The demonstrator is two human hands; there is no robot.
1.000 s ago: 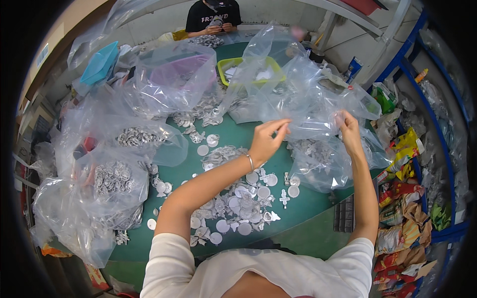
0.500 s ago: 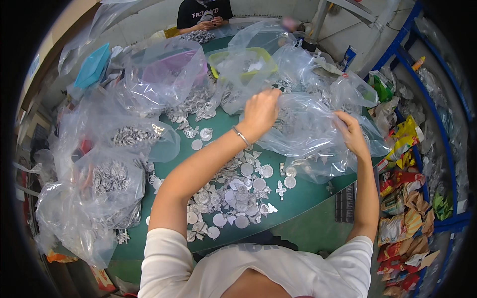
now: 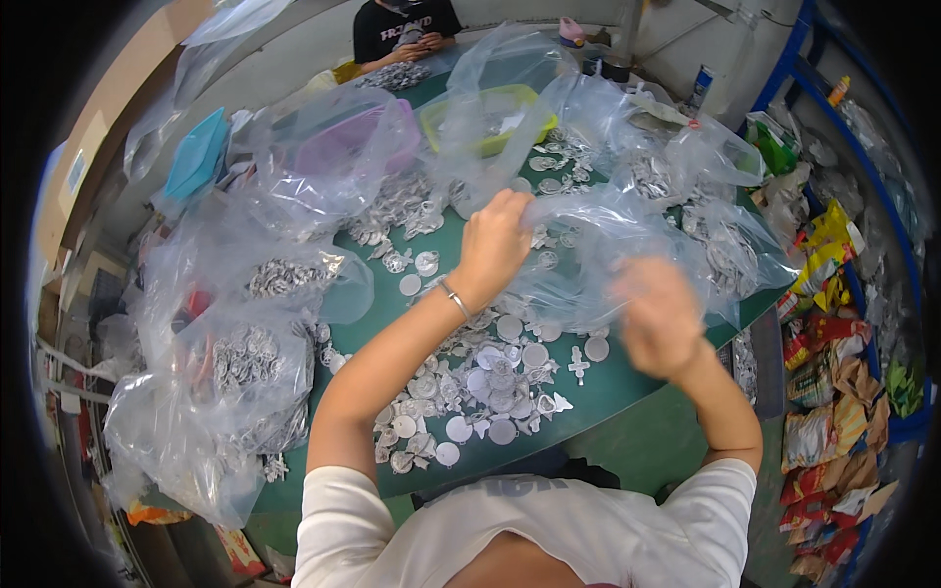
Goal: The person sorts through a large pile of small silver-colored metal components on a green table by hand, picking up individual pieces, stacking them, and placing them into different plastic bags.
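My left hand (image 3: 497, 240) grips a fold of a large clear plastic bag (image 3: 627, 230) that lies over the green table (image 3: 627, 387). A thin bracelet sits on that wrist. My right hand (image 3: 659, 316) is blurred in motion at the near side of the same bag; whether it holds the film is unclear. Below both hands lies a heap of small silver metal discs and cross-shaped pieces (image 3: 490, 377).
More clear bags with silver pieces (image 3: 250, 363) crowd the left side. A yellow-green tray (image 3: 485, 113) and a purple basin (image 3: 353, 147) stand further back. Another person (image 3: 404, 29) sits at the far end. Colourful packets (image 3: 833, 392) pile along the right.
My left hand has gone forward and gripped the bag further away. My right hand has drawn back toward me along the bag, moving fast.
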